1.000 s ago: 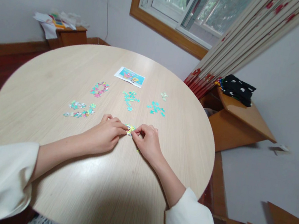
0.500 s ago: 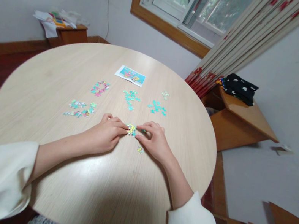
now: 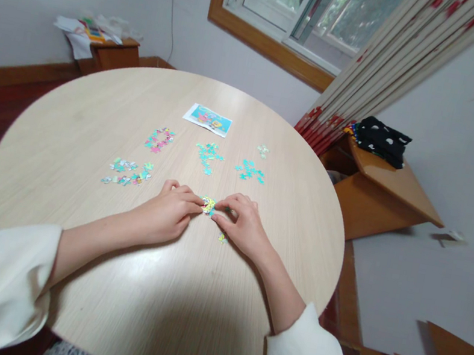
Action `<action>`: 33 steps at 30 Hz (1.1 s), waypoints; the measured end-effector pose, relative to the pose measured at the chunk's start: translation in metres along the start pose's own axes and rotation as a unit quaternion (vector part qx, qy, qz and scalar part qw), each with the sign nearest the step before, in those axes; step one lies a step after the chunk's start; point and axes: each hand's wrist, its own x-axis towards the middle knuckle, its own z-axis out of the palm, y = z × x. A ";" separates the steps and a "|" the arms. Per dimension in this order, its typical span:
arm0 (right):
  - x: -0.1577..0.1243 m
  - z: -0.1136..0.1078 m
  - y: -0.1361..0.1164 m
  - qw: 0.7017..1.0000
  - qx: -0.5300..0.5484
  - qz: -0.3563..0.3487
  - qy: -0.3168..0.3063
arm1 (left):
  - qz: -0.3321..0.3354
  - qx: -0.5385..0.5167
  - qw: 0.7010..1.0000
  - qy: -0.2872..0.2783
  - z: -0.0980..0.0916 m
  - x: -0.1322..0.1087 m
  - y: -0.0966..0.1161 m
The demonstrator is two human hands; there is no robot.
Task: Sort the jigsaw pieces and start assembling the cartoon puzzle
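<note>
On the round wooden table (image 3: 59,170) my left hand (image 3: 168,214) rests with its fingers curled, the fingertips pinching a small yellow and teal cluster of joined puzzle pieces (image 3: 208,204). My right hand (image 3: 242,224) meets it from the right, thumb and forefinger pinched on the same cluster's right edge. A single loose puzzle piece (image 3: 221,238) lies on the table just below my right hand.
Sorted piles of pieces lie farther back: a pink pile (image 3: 158,139), a mixed pale pile (image 3: 126,172), two teal piles (image 3: 208,156) (image 3: 249,171) and a small pale one (image 3: 262,150). A picture card (image 3: 207,119) lies beyond them. A wooden box (image 3: 376,190) stands right of the table.
My right hand drew a little to the right, uncovering the loose piece beneath it, then closed back onto the cluster. My left hand has stayed where it was.
</note>
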 end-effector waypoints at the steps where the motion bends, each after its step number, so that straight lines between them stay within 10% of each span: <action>1: 0.000 0.000 0.000 1.000 0.003 -0.005 0.007 | 0.000 0.001 1.000 0.000 0.000 0.000 0.000; 33: -0.002 -0.004 -0.003 0.998 -0.014 -0.053 -0.025 | -0.001 -0.008 1.000 0.015 0.001 -0.001 -0.001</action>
